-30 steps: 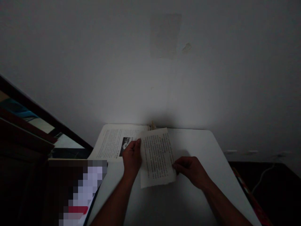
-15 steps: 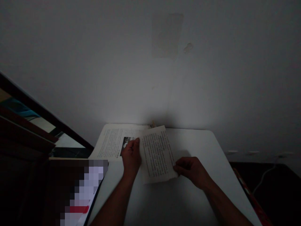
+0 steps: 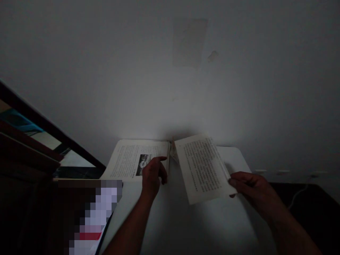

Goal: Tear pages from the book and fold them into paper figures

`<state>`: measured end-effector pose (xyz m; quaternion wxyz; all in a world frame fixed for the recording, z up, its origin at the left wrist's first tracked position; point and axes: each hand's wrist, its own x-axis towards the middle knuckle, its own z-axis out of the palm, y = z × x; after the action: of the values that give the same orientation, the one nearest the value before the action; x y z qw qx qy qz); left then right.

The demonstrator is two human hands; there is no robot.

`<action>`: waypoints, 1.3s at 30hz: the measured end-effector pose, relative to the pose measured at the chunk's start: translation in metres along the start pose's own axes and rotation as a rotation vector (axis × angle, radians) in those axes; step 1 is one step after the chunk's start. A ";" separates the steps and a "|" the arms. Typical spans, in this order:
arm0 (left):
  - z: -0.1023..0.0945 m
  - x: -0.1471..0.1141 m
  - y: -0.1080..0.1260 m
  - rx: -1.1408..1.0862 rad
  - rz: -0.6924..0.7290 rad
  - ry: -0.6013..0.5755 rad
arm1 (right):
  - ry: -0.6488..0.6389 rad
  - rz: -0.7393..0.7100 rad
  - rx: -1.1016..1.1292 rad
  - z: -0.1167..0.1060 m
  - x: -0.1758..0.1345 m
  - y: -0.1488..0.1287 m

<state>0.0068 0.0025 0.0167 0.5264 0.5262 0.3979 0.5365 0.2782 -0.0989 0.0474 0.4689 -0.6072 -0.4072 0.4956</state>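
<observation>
My right hand (image 3: pixel 247 186) pinches the right edge of a printed page (image 3: pixel 202 166), which is held up at a tilt above the table. Rows of dark text cover the page. My left hand (image 3: pixel 154 175) is apart from it, fingers spread and slightly bent, over the right part of an open book (image 3: pixel 123 159). That book lies flat at the back left of the white table (image 3: pixel 170 223), with text and a dark picture (image 3: pixel 143 164) partly behind my left hand. A small crumpled-looking piece (image 3: pixel 173 152) shows between the book and the raised page.
A pale wall (image 3: pixel 132 88) with a patch rises directly behind the table. Left of the table are a dark slanted bar (image 3: pixel 53 127) and a blurred-out item (image 3: pixel 95 216). A white cable (image 3: pixel 300 194) hangs in the dark area at right.
My right hand has moved right and carried the page with it, away from the book. My left hand has let go of the page and its fingers have spread.
</observation>
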 end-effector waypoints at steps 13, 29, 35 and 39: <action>0.019 -0.018 0.007 0.483 0.137 -0.240 | 0.036 0.257 -0.157 0.016 -0.035 0.057; 0.065 -0.045 -0.012 1.061 0.594 -0.678 | -0.118 -0.635 -0.872 0.016 0.007 0.032; 0.063 -0.046 -0.018 1.098 0.599 -0.690 | -0.129 -0.815 -1.017 0.019 0.016 0.049; 0.061 -0.046 -0.023 1.116 0.584 -0.708 | -0.107 -0.833 -1.015 0.015 0.016 0.055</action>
<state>0.0650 -0.0478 -0.0048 0.1118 0.9437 0.2610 0.1694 0.2678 -0.0942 -0.0109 0.2558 -0.5192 -0.8140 0.0485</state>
